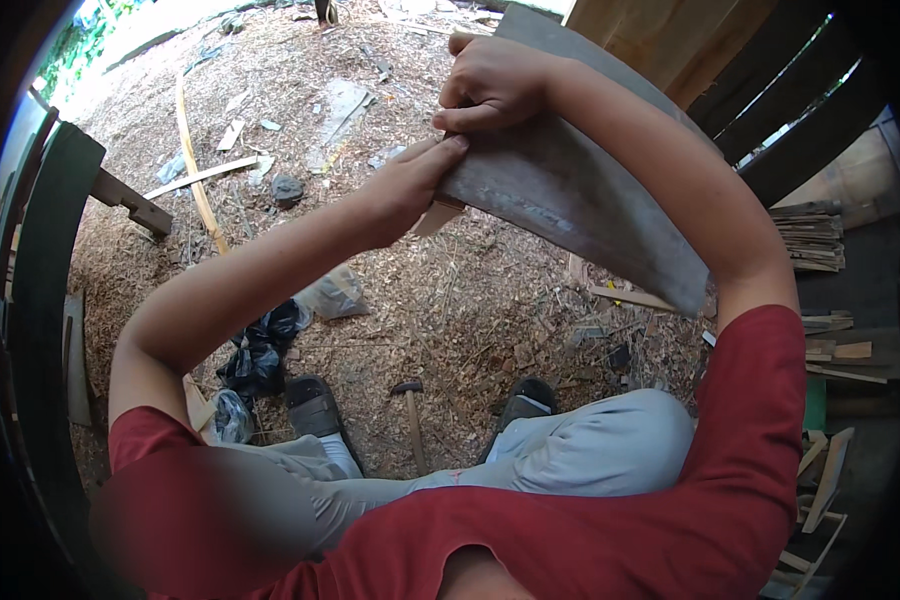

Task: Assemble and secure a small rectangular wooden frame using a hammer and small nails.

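Both my arms reach forward over a worn grey board (570, 185) with a straight near edge. My left hand (410, 195) is closed at the board's left corner, thumb pointing to my right hand. A pale wood piece (438, 217) shows just below that hand; whether I hold it or it is part of the board's support, I cannot tell. Just above, my right hand (495, 85) is curled into a fist over the board, close to the left thumb. What its fingers hold, if anything, is hidden.
A hammer (414, 430) lies between my sandalled feet on ground strewn with wood shavings. A black plastic bag (260, 350) and a clear bag (335, 292) lie at left. Wood strips (808, 240) are stacked at right. Long thin slats (198, 180) lie at the far left.
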Demonstrator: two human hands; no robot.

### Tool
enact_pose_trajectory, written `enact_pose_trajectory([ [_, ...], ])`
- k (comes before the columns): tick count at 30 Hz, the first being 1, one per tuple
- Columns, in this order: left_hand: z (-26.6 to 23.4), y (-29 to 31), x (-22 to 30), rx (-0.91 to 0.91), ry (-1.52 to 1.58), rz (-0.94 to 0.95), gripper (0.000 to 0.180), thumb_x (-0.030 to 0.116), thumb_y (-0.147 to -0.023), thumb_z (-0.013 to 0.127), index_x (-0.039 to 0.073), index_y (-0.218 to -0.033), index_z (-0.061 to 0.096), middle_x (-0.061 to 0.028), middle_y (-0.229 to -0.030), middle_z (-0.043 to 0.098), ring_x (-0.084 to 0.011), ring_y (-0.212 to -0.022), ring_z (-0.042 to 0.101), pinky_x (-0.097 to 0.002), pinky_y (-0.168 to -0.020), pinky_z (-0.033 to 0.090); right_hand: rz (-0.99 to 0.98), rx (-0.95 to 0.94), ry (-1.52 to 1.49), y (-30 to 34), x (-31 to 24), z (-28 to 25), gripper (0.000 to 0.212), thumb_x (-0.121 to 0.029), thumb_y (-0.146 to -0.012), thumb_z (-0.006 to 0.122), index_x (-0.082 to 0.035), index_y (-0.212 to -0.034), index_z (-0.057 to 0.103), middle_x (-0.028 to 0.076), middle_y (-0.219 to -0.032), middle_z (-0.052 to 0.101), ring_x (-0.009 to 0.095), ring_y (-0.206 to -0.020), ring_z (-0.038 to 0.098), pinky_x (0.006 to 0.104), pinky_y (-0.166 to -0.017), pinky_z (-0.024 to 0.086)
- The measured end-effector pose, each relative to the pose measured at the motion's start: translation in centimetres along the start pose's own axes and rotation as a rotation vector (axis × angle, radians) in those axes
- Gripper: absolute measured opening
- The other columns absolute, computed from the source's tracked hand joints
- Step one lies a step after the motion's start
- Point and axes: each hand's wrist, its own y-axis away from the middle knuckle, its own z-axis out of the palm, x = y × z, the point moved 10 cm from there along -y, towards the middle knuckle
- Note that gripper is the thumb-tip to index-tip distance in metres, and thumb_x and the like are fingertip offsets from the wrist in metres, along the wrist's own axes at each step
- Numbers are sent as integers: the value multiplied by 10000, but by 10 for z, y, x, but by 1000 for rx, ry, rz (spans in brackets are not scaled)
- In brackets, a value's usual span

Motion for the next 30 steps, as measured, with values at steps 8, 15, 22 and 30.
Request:
enact_pose_trajectory([
  [8, 15, -6, -109, 215, 477, -108, 341, 325, -1114, 531, 20, -1239, 616, -63, -1091, 654, -136, -1010, 601, -307, -915, 471, 47, -153, -26, 1, 8, 96, 501, -403, -989, 506, -90, -647, 694, 130, -645, 648, 381, -613, 549, 448, -917, 379],
  [15, 34, -21, -168, 226, 372, -141, 352, 325, -1122, 517, 9, -1225, 633, -52, -1089, 665, -123, -970, 599, -300, -882, 482, 91, -187, 7, 23, 16, 158, 527, -419, -1011, 492, -109, -636, 693, 81, -632, 653, 314, -709, 603, 453, -955, 378],
  [22, 33, -36, -193, 216, 460, -82, 365, 341, -1140, 477, 13, -1188, 631, -51, -1013, 692, -112, -864, 646, -283, -756, 534, 329, 234, 34, 82, 15, 163, 418, -464, -1055, 555, -181, -1348, 648, 154, -1468, 569, 316, -1426, 484, 509, -1248, 259],
  [30, 46, -31, -181, 134, 379, -181, 433, 353, -1133, 489, -28, -1308, 599, -107, -1154, 699, -159, -1018, 669, -321, -901, 539, 578, 266, -102, 172, -60, 157, 624, -382, -861, 834, -250, -1437, 633, 121, -1551, 537, 298, -1455, 496, 550, -1235, 342],
])
